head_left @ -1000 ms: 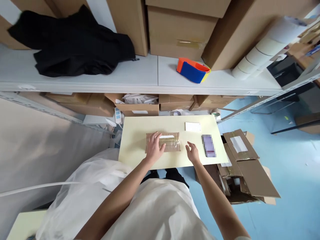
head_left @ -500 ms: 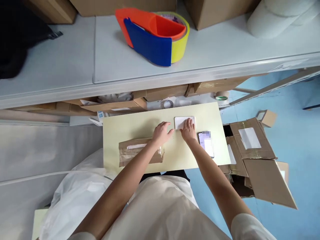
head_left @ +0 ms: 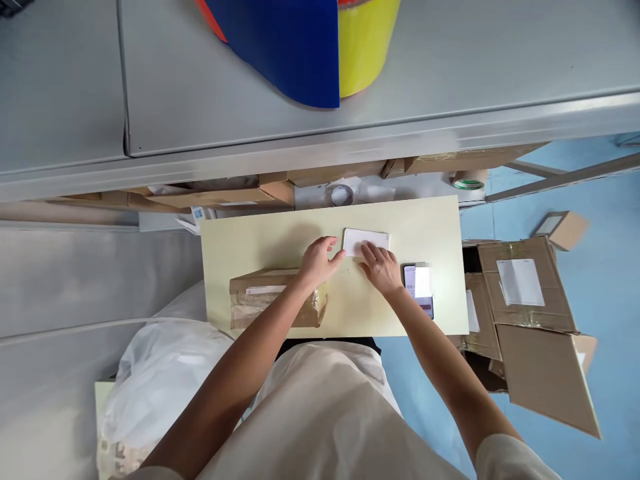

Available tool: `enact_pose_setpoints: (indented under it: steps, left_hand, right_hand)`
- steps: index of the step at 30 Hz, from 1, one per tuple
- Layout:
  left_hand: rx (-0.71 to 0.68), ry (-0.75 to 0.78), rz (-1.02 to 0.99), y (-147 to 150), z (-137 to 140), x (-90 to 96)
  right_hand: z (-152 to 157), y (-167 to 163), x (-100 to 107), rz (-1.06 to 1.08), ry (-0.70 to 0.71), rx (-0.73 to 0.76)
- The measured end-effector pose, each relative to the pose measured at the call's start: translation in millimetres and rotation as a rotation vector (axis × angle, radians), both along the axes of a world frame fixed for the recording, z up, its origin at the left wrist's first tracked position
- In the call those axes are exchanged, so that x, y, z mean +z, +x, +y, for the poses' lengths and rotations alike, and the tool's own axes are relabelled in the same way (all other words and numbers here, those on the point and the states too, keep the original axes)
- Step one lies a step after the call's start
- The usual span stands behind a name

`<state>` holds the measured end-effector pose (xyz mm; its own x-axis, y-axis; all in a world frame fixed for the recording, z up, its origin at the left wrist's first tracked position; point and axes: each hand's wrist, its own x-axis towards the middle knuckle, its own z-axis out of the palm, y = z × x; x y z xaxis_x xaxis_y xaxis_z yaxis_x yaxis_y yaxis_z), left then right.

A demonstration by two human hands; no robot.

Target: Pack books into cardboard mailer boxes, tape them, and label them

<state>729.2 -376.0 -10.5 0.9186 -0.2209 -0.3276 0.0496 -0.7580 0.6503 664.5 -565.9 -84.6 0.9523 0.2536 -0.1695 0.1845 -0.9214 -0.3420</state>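
A small white rectangular stack, perhaps labels or cards (head_left: 361,239), lies near the back of the cream table (head_left: 430,230). My right hand (head_left: 381,267) rests its fingertips on the near edge of it, fingers apart. Just left of the stack is my left hand (head_left: 320,260), thumb and fingers spread with nothing between them. A taped brown cardboard box (head_left: 265,310) sits on the table's left side, partly hidden behind my left forearm. To the right of my right wrist lies a phone (head_left: 419,290) with its screen lit.
Above the table runs a grey shelf (head_left: 450,80) holding a blue, orange and yellow tape dispenser (head_left: 290,53). Tape rolls (head_left: 342,195) and cartons stand behind the table. Opened cardboard boxes (head_left: 540,367) are on the blue floor at right, a white plastic bag (head_left: 165,373) at left.
The camera view has shifted, so the shelf and dispenser look closer. My right hand has slid slightly down and right on the white stack, which now lies a little tilted. My left hand stays nearly still.
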Motion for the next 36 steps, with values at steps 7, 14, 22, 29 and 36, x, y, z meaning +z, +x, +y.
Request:
enact_pose_setpoints:
  steps: [7,14,22,29,36]
  left_hand:
    - [0.055,-0.063,0.047,1,2,-3.2]
    - [0.030,-0.072,0.016,-1,5,-0.4]
    - [-0.371,0.053,-0.216,-4,-24,14.5]
    - [0.262,-0.472,0.011,-3,-21,7.3]
    - [0.435,-0.502,-0.070,4,2,16.6]
  right_hand:
    - [-4,-1,-8,-0.176,-0.128,0.104]
    - [-18,3,8,-0.348,-0.081,0.045]
    - [-4,-6,51,-0.424,0.023,-0.056]
    - [1,26,63,-0.367,0.332,-0.408]
    - [-2,72,59,0.012,0.489,-0.249]
